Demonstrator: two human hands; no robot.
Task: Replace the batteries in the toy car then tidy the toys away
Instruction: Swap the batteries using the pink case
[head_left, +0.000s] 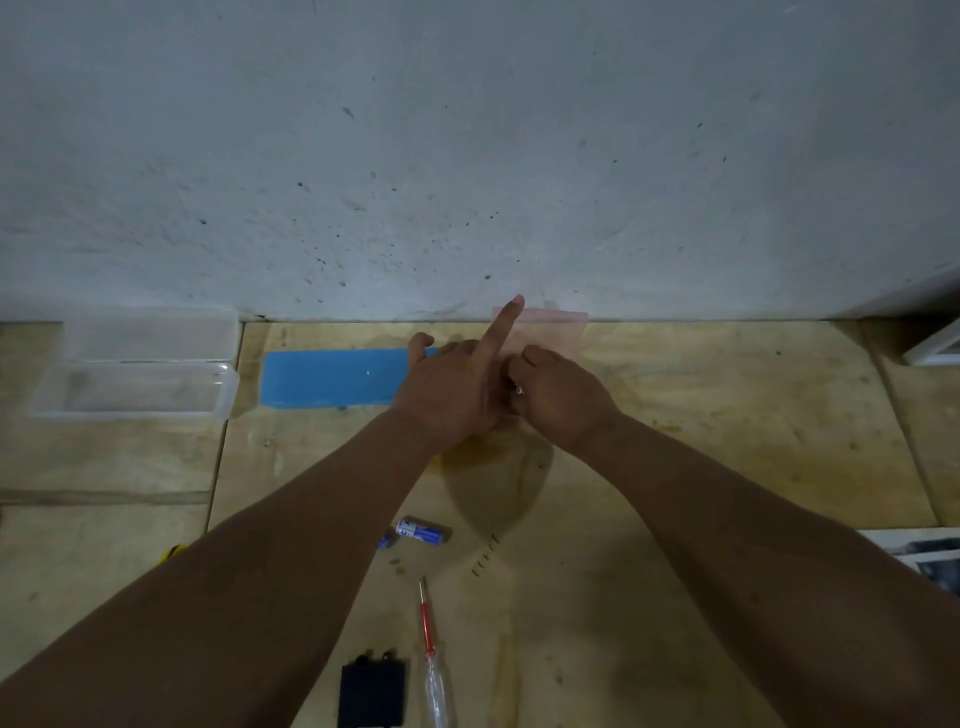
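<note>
The toy car itself cannot be made out: if it is here at all, it is hidden between the two hands at the centre of the frame, just in front of the wall. The left hand has its index finger stuck straight up and the other fingers curled down around whatever sits under the palm; the right hand is bunched, fingertips pinched on something small and shiny at the gap between the hands, too small to name. Whether either hand truly clamps the car I cannot tell. Judging by the task, a small plastic toy should be light, stiff and a little slick, best held by the body sides while the other hand works the battery bay. Lower centre lie two blue-and-white batteries, smooth cylinders likely to roll, best pinched across the middle. Below them lie a red-shafted screwdriver with a clear handle and a black cover plate, probably the battery door. To the right of the batteries is a row of tiny dark screws, easy to lose. At mid left lie a blue tray and a clear plastic box with its lid open, and a pinkish translucent container stands behind the hands, all on the plywood table.
</note>
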